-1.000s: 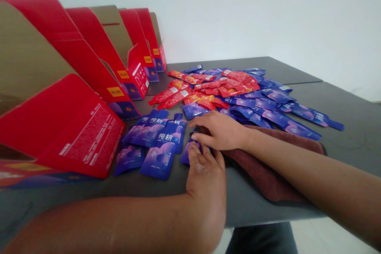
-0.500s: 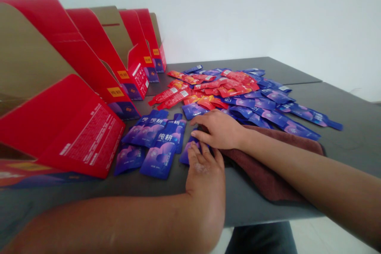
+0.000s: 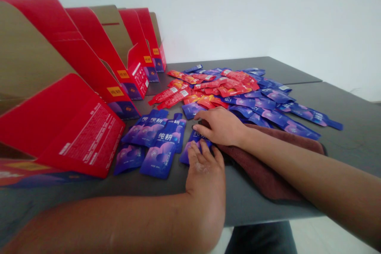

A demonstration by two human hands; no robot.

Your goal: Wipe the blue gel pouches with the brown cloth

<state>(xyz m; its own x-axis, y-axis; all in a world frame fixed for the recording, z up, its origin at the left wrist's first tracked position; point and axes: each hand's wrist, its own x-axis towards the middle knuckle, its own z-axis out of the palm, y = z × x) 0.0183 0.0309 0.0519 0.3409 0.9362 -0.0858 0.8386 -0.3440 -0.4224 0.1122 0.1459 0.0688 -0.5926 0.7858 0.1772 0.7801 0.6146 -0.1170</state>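
Observation:
My left hand lies flat, fingers stretched out, with its fingertips pressing on the near end of a purple pouch on the dark table. My right hand rests just beyond it, its fingers together and curled over the front edge of a maroon cloth, which it holds against the far part of that pouch. The cloth runs back under my right forearm. Several purple pouches with white characters lie in an overlapping group left of my hands.
A spread of red and purple pouches covers the table behind my hands. Open red cardboard boxes stand in a row along the left, further ones toward the back. The table edge runs close below my left wrist.
My right hand with the cloth has slid a little away from me, uncovering more of the purple pouch. My left hand has stayed in place.

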